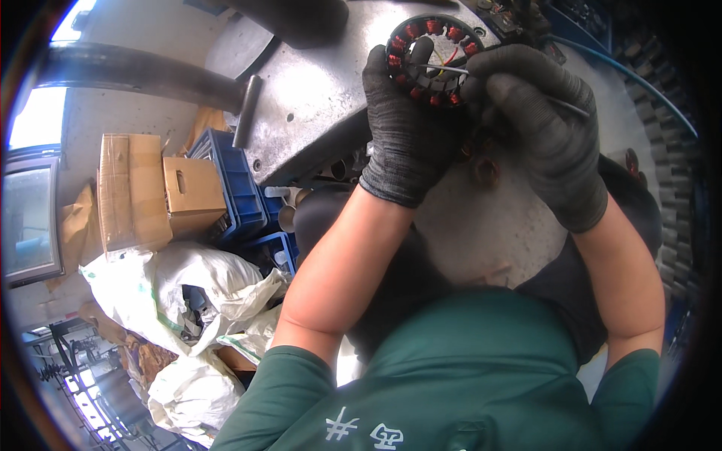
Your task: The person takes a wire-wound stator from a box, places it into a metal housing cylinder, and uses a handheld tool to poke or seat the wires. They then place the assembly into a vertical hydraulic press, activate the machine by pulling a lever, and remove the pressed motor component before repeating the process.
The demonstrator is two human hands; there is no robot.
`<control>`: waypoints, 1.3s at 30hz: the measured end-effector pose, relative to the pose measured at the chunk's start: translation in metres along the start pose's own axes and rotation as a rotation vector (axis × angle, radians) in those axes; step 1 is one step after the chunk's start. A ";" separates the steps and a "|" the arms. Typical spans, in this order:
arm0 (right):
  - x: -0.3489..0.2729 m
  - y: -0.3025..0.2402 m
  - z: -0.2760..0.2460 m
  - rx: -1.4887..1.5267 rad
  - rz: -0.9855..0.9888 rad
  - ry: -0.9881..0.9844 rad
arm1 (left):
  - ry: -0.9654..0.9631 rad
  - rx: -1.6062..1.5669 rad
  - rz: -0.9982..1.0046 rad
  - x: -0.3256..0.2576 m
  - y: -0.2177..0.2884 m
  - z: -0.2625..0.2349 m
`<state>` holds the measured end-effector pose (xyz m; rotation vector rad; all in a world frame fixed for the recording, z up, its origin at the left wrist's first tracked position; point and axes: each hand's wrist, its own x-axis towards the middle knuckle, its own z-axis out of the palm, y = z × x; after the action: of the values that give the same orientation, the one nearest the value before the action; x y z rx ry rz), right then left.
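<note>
A round motor stator (396, 54) with a dark rim and red copper windings is held up over the edge of a metal machine table. My left hand (410, 128), in a dark grey knit glove, grips it from the left and below, with a finger showing inside the ring. In my gloved right hand (541, 120) is a thin metal rod (451, 69), pinched by the fingers. Its tip reaches across the ring's opening to the windings on the left side. Thin red and yellow wires (449, 57) show inside the ring.
The metal table (323, 83) carries a dark cylinder and a bar handle (247, 111). To the left are cardboard boxes (131, 192), blue crates (241, 180) and white sacks (203, 274). A blue hose (632, 71) curves along the right. Copper-wound parts (485, 171) lie below my hands.
</note>
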<state>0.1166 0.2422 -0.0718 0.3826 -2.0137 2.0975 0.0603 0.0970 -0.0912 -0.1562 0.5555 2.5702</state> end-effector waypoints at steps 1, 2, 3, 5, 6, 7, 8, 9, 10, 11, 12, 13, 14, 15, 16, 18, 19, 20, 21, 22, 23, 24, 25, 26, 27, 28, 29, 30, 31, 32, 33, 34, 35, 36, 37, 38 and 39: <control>0.000 0.001 -0.001 -0.013 -0.009 -0.008 | -0.015 -0.021 -0.005 0.000 -0.001 0.000; -0.001 0.002 -0.002 -0.013 -0.008 -0.007 | -0.015 -0.022 -0.006 0.000 -0.001 -0.001; -0.001 0.003 -0.002 0.009 0.007 -0.004 | -0.057 -0.028 -0.020 0.001 0.000 -0.002; 0.000 0.003 -0.004 0.034 0.021 -0.002 | -0.099 -0.032 -0.032 0.001 0.001 -0.004; 0.001 0.002 -0.008 0.024 0.005 -0.046 | -0.112 -0.019 -0.005 0.000 0.001 -0.004; 0.001 0.001 -0.010 0.015 -0.011 -0.090 | -0.124 -0.006 0.022 0.000 0.001 -0.004; 0.001 0.001 -0.010 0.013 -0.011 -0.090 | -0.125 -0.006 0.023 0.000 0.001 -0.004; 0.000 0.002 -0.009 0.122 0.042 -0.069 | -0.111 0.008 0.023 0.001 0.001 -0.005; 0.000 0.003 -0.009 0.230 0.096 -0.048 | -0.097 0.023 0.023 0.002 0.002 -0.005; 0.000 0.003 -0.009 0.228 0.094 -0.049 | -0.100 0.022 0.025 0.002 0.002 -0.005; 0.000 0.003 -0.009 0.243 0.097 -0.053 | -0.079 0.053 0.029 0.002 0.002 -0.004; 0.000 0.003 -0.010 0.257 0.100 -0.057 | -0.058 0.084 0.033 0.002 0.003 -0.004; 0.001 0.003 -0.011 0.256 0.097 -0.061 | -0.061 0.084 0.038 0.002 0.003 -0.003; 0.001 0.004 -0.012 0.265 0.098 -0.060 | -0.014 0.092 0.047 0.003 0.002 -0.003; 0.001 0.004 -0.013 0.274 0.100 -0.060 | 0.031 0.100 0.056 0.004 0.002 -0.003; 0.002 0.005 -0.014 0.350 0.111 -0.065 | -0.008 0.091 0.043 0.004 0.002 -0.002; 0.002 0.006 -0.015 0.429 0.127 -0.067 | -0.044 0.084 0.026 0.005 0.002 -0.002; 0.003 0.007 -0.016 0.426 0.121 -0.073 | -0.080 0.077 0.009 0.006 0.001 -0.003; 0.004 0.007 -0.019 0.446 0.137 -0.093 | 0.022 0.156 0.055 0.009 0.003 -0.006; 0.005 0.007 -0.021 0.465 0.154 -0.113 | 0.014 0.154 0.062 0.010 0.001 -0.008; 0.005 0.004 -0.021 0.460 0.149 -0.120 | -0.027 0.091 0.028 0.008 -0.001 -0.011; 0.004 0.001 -0.021 0.255 0.102 -0.132 | -0.065 0.029 -0.006 0.007 -0.002 -0.010; 0.003 -0.002 -0.020 0.050 0.055 -0.141 | -0.099 0.043 0.020 0.011 -0.004 -0.014; 0.001 -0.005 -0.019 0.048 0.050 -0.147 | -0.104 0.042 0.026 0.011 -0.005 -0.016; -0.002 -0.007 -0.018 0.116 0.063 -0.132 | -0.093 0.061 0.043 0.009 -0.004 -0.016; -0.003 -0.009 -0.016 0.185 0.077 -0.117 | -0.081 0.080 0.060 0.008 -0.003 -0.016; -0.002 -0.019 -0.016 0.198 0.083 -0.153 | -0.095 0.058 0.074 0.010 -0.001 -0.016; -0.001 -0.024 -0.017 0.198 0.081 -0.160 | -0.095 0.058 0.081 0.010 0.000 -0.016; 0.000 -0.026 -0.019 0.248 0.099 -0.160 | -0.010 0.003 0.045 0.010 0.002 -0.018; 0.000 -0.027 -0.021 0.298 0.117 -0.161 | 0.074 -0.051 0.009 0.011 0.004 -0.020; 0.000 -0.024 -0.021 0.292 0.100 -0.082 | 0.118 -0.038 0.039 0.017 0.006 -0.020; 0.001 -0.022 -0.026 0.291 0.096 -0.087 | 0.114 -0.038 0.044 0.017 0.008 -0.022; 0.003 -0.019 -0.034 0.289 0.059 -0.054 | 0.051 -0.066 0.040 0.017 0.009 -0.023; 0.005 -0.017 -0.039 0.287 0.024 -0.021 | -0.010 -0.094 0.035 0.015 0.011 -0.022; 0.004 -0.020 -0.042 0.355 0.040 -0.005 | -0.013 -0.095 0.041 0.013 0.012 -0.021; 0.004 -0.018 -0.043 0.355 0.036 -0.012 | 0.003 -0.112 0.042 0.011 0.013 -0.019; 0.005 -0.015 -0.045 0.360 -0.040 0.041 | 0.016 -0.128 0.041 0.009 0.014 -0.015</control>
<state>0.1146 0.2880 -0.0575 0.4273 -1.5881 2.4211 0.0454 0.0842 -0.1021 -0.2116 0.4032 2.6475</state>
